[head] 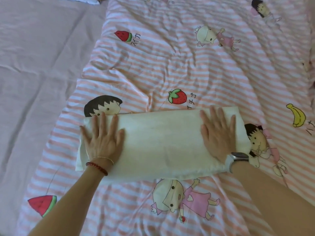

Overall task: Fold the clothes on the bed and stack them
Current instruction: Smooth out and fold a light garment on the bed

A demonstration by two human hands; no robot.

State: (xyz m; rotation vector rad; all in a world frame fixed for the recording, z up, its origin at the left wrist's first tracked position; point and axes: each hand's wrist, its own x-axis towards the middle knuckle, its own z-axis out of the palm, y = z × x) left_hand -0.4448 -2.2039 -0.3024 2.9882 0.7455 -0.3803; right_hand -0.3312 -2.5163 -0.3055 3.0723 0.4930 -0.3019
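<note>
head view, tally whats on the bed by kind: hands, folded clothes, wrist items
hands: 2, left and right
white folded garment: 1
bracelets: 2
watch: 1
total: 6

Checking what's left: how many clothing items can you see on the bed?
2: a folded white garment under both hands, and a bundle at the top left edge, mostly cut off. More may lie outside view.

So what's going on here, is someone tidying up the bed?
A person is folding laundry on a bed. Both hands lie flat, fingers spread, on a white garment already folded into a long rectangle: the left hand presses its left end, the right hand its right end. It lies on a pink-striped cartoon quilt. Some other fabric shows at the far top edge, too cut off to identify.
</note>
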